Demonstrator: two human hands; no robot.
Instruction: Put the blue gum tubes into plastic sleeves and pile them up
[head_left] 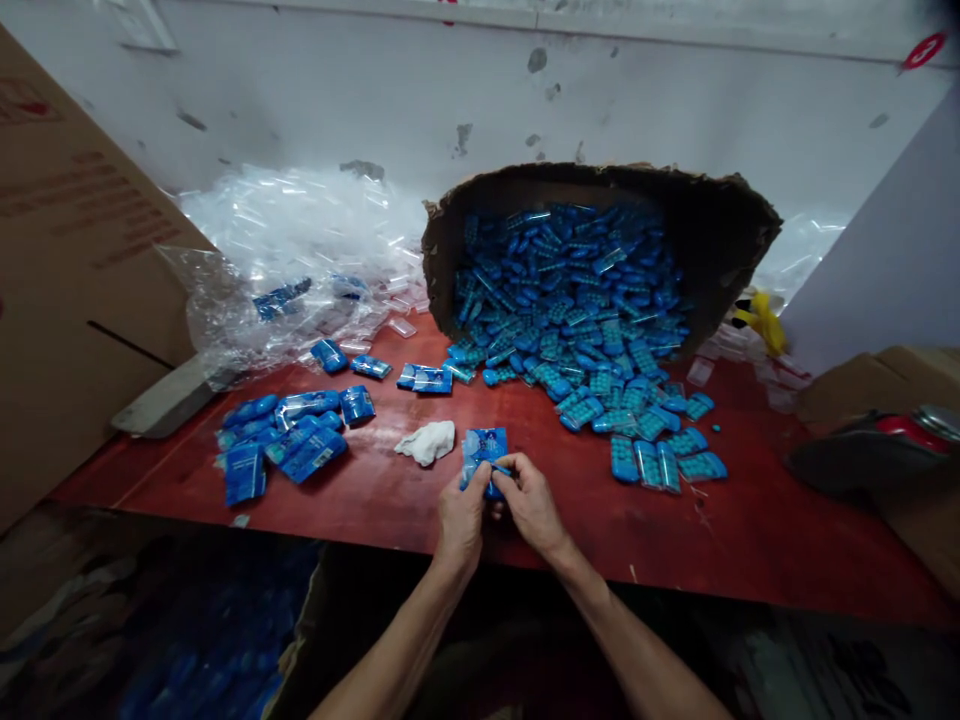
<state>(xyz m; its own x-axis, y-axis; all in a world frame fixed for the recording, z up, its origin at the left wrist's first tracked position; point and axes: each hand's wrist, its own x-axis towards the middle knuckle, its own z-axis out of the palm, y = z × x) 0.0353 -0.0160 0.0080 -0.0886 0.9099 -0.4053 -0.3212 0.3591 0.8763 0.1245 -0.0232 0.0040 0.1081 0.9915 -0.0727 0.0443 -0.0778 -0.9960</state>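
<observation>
Both hands meet over the table's front edge on a small blue printed packet (486, 442). My left hand (463, 515) pinches its left side, and my right hand (531, 505) pinches its lower right side. The fingers cover the packet's lower part, so what lies under them is hidden. A crumpled white cloth (427, 443) lies just left of the packet. Further left is a pile of blue printed packets (307, 445). To the right lie several clear-fronted blue cases (646, 462) filled with small turquoise balls.
A torn cardboard box (750, 225) lies on its side, spilling many blue cases onto the red table (555, 440). Clear plastic bags (300, 230) with clear pieces stand back left. Large cartons (82, 250) flank the left; a brown box (885, 390) sits at right.
</observation>
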